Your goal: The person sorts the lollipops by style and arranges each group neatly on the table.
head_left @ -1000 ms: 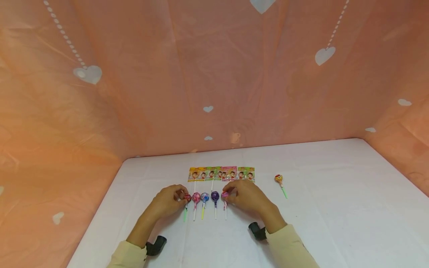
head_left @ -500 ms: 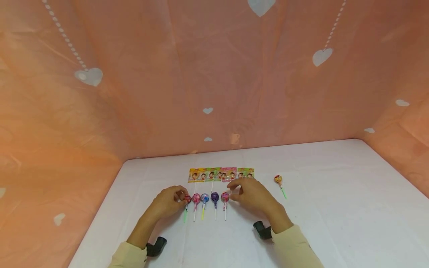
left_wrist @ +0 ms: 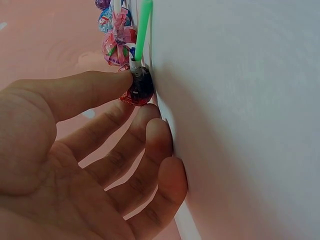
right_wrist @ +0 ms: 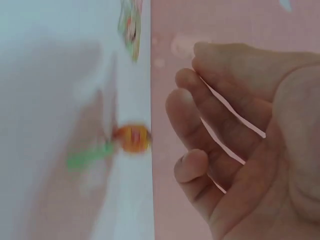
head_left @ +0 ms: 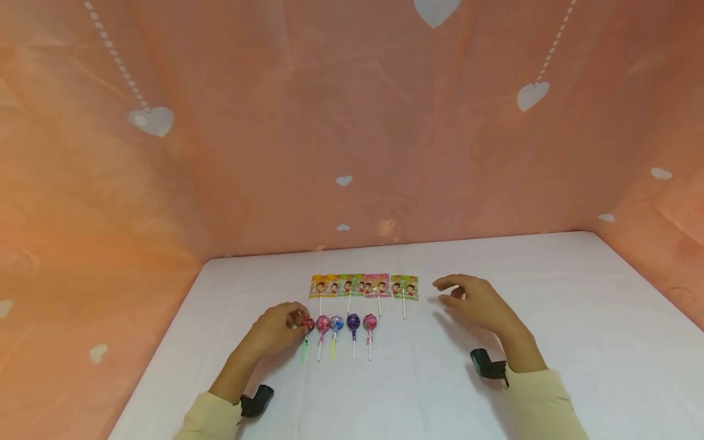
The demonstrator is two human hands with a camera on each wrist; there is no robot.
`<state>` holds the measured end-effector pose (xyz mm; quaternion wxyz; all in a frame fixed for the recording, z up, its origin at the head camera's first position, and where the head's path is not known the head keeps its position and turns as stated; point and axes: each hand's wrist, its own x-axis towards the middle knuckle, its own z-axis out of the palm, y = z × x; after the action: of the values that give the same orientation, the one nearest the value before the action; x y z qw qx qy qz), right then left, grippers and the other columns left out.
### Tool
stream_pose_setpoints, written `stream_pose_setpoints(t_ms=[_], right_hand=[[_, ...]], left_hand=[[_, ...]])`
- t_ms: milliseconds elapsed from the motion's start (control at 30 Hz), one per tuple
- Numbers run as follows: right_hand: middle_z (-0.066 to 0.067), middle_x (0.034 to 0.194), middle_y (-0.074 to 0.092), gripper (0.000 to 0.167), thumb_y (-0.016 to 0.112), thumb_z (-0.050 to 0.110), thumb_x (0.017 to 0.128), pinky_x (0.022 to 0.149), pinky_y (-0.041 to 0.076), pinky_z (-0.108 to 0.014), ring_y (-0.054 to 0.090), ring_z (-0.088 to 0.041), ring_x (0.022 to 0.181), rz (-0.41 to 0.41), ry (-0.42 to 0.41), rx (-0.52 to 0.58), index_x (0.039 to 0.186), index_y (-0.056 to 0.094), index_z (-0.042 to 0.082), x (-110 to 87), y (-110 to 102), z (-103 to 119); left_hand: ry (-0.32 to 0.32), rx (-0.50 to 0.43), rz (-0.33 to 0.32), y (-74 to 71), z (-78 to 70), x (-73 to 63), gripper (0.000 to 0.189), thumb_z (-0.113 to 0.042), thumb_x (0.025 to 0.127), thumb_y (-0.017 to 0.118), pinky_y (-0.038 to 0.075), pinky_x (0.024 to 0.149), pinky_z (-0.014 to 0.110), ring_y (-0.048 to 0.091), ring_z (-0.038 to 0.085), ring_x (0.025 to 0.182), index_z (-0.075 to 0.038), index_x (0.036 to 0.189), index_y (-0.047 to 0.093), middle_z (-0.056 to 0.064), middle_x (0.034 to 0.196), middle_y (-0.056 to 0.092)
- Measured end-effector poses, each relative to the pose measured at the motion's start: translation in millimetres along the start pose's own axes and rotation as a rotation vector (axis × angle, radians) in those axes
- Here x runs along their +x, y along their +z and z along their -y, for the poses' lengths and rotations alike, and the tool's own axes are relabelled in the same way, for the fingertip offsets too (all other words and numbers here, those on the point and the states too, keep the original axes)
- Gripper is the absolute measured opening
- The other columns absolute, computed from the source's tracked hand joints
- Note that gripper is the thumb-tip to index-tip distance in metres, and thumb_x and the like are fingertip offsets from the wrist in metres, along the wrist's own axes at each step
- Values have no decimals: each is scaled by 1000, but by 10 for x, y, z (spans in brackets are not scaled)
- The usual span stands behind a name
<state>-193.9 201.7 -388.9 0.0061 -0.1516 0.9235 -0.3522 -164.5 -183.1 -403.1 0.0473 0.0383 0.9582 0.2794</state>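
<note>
My left hand (head_left: 275,333) pinches the head of a dark red lollipop (left_wrist: 140,90) with a green stick, at the left end of a row on the table. Beside it lie a pink lollipop (head_left: 322,324), a blue one with a yellow stick, a purple lollipop (head_left: 354,322) and a pink-red lollipop (head_left: 370,322). Over the table's right part, my right hand (head_left: 477,302) holds nothing, its fingers loosely bent. In the right wrist view an orange-yellow lollipop (right_wrist: 134,139) with a green stick lies near that hand, apart from it; the head view does not show it.
Behind the row lie several flat-wrapped lollipops, among them an orange packet (head_left: 322,286), a pink packet (head_left: 377,285) and a green packet (head_left: 404,287). The white table (head_left: 385,397) meets an orange cloth backdrop (head_left: 264,153) with hearts.
My right hand has let go of the pink-red lollipop and moved right, towards the orange-yellow lollipop. The left hand has stayed on the red lollipop.
</note>
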Motion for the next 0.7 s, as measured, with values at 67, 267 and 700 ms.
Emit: stream_pose_setpoints(t_ms=[67,267,700], right_hand=[[-9,112,71,28,66,17,93,77,46,-33,63,-21,95,-21,23,-22,120,69,11,-48,-49,-80],[-15,120,66,33,65,17,93,76,48,-36,63,-25,98,-33,78,-38,125,67,9,-129,-94,-244],[-23,123,66,33,63,20,94,97,44,-60,59,-44,116,-20,102,-56,124,66,6,-23,-74,-321]], left_hand=[[3,-4,3,2,1,-5,16,-9,85,74,42,68,31,54,16,80,-14,99,69,-1,85,61],[-2,-6,7,-1,-5,-20,16,-9,85,74,42,69,31,54,15,80,-14,99,69,-1,85,61],[-10,-15,7,-2,1,11,17,-8,85,74,43,69,31,54,15,81,-16,99,69,-2,85,61]])
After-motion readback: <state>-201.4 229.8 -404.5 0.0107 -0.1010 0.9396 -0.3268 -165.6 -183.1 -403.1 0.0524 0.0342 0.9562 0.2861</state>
